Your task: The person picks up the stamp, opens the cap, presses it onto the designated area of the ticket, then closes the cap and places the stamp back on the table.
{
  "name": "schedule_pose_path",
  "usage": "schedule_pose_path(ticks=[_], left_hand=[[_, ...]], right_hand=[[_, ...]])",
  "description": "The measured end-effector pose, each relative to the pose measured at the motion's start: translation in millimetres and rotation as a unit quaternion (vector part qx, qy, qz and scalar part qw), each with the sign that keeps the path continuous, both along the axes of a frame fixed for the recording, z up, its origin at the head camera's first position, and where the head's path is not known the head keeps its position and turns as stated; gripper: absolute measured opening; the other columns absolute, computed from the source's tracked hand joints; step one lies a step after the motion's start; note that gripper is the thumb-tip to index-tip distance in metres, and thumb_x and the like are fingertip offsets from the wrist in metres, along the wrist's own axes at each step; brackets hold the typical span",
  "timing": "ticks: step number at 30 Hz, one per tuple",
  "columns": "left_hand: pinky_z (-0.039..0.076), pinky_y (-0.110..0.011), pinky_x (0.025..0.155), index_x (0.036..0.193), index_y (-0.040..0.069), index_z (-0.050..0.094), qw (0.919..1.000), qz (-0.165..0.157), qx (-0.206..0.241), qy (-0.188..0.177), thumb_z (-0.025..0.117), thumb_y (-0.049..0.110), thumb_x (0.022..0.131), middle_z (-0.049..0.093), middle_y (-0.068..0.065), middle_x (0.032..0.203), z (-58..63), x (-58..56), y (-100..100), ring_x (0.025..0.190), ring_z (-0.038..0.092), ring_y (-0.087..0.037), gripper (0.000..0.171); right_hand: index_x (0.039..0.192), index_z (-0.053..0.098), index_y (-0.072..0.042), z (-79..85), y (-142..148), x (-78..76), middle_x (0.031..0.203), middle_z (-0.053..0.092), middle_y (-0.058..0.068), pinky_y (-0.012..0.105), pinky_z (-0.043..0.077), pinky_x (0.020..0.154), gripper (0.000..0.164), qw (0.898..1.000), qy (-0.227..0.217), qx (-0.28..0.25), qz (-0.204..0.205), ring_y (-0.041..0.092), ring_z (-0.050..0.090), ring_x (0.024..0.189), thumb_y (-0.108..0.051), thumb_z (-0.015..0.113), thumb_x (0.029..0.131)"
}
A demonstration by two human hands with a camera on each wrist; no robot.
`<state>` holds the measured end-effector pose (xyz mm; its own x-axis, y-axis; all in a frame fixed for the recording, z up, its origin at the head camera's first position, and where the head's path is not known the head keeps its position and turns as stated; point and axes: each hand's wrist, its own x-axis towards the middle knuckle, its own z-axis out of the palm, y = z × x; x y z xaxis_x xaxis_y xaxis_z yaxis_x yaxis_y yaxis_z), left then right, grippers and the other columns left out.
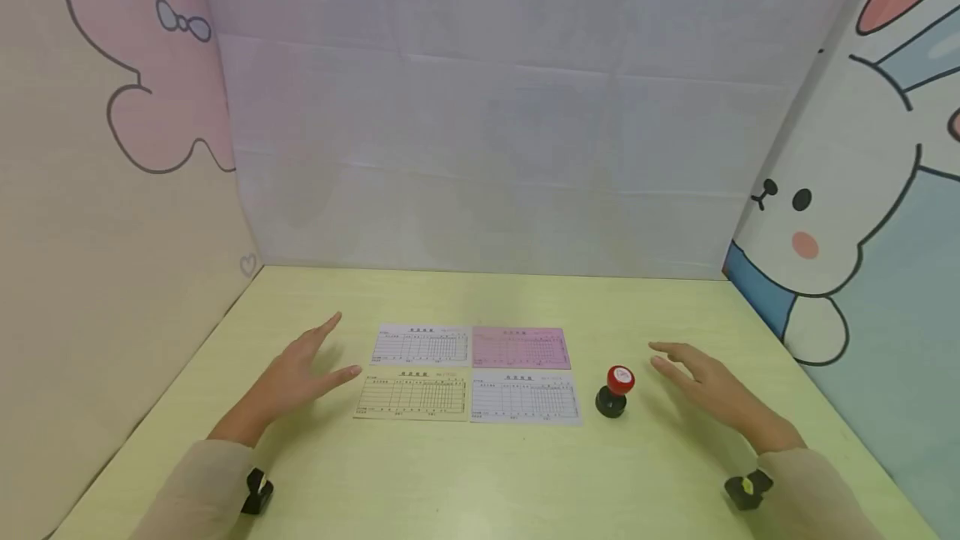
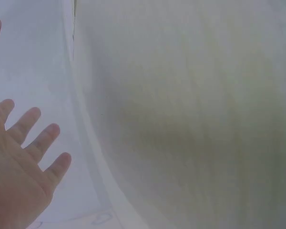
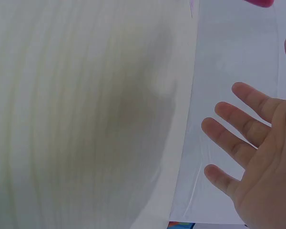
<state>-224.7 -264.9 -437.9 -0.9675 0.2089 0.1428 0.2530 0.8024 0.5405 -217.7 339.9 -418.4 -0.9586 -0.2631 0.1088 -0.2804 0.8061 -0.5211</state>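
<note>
Printed form slips lie two by two on the table: a white slip back left, a pink slip back right, a yellow slip front left and another white slip front right. Just right of them stands a stamp with a red top and black base, upright. My left hand hovers left of the slips, fingers spread and holding nothing. To the right of the stamp, my right hand is held above the table, its fingers extended and empty. Neither hand touches the slips or the stamp.
The pale yellow table is bounded by a white sheet at the back. Side panels with a pink cartoon animal at left and a white cartoon rabbit at right flank it. Dark wrist devices sit at both cuffs.
</note>
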Motion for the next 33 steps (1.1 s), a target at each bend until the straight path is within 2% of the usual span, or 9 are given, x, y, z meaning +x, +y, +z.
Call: schedule_pose_path(ticks=[6,10,18,24,28,33], left_hand=[[0.041,-0.068,0.098,0.156,0.012,0.036,0.9989,-0.023,0.041,-0.007,0.065,0.056,0.093,0.045,-0.017,0.151,0.4,0.4,8,0.13,0.049,-0.043,0.082],[0.045,-0.064,0.095,0.149,0.01,0.046,0.9974,-0.038,0.06,-0.008,0.066,0.052,0.094,0.051,-0.015,0.145,1.5,0.0,14,0.124,0.054,-0.039,0.072],[0.049,-0.059,0.091,0.143,0.009,0.053,0.995,-0.067,0.073,-0.002,0.068,0.041,0.096,0.059,-0.014,0.136,1.8,-2.0,29,0.115,0.06,-0.035,0.059],[0.052,-0.055,0.088,0.139,0.007,0.056,0.9912,-0.102,0.084,0.0,0.067,0.036,0.098,0.059,-0.013,0.136,5.2,-3.5,42,0.112,0.062,-0.035,0.051],[0.054,-0.054,0.084,0.139,0.006,0.057,0.9897,-0.117,0.082,-0.009,0.065,0.036,0.099,0.059,-0.013,0.137,5.9,-4.5,50,0.112,0.062,-0.035,0.051],[0.053,-0.054,0.087,0.14,0.008,0.056,0.9877,-0.128,0.086,-0.025,0.065,0.034,0.099,0.059,-0.013,0.136,5.1,-7.3,59,0.113,0.061,-0.032,0.049]], right_hand=[[0.139,0.055,-0.003,1.2,-7,1.5,0.134,0.06,0.019,0.065,0.046,0.092,0.046,0.999,0.018,-0.019,0.025,0.04,0.059,0.115,-0.034,0.054,0.105],[0.134,0.06,-0.006,2.5,-14,2.3,0.128,0.065,0.014,0.059,0.052,0.086,0.039,0.998,0.038,-0.025,0.053,0.032,0.065,0.106,-0.028,0.059,0.103],[0.127,0.064,-0.009,7.5,-29,4.1,0.118,0.07,0.007,0.047,0.054,0.081,0.038,0.997,0.036,-0.019,0.07,0.019,0.068,0.095,-0.031,0.068,0.097],[0.124,0.066,-0.01,4.9,-37,5.4,0.11,0.071,-0.005,0.044,0.057,0.079,0.047,0.991,0.076,-0.02,0.109,0.01,0.068,0.09,-0.033,0.081,0.086],[0.124,0.065,-0.01,4.1,-41,5.9,0.109,0.07,-0.007,0.042,0.057,0.078,0.049,0.989,0.082,-0.022,0.121,0.008,0.067,0.089,-0.034,0.082,0.085],[0.124,0.065,-0.008,1.7,-42,4.1,0.105,0.069,-0.008,0.036,0.057,0.073,0.05,0.988,0.079,-0.024,0.13,0.007,0.066,0.087,-0.033,0.082,0.085]])
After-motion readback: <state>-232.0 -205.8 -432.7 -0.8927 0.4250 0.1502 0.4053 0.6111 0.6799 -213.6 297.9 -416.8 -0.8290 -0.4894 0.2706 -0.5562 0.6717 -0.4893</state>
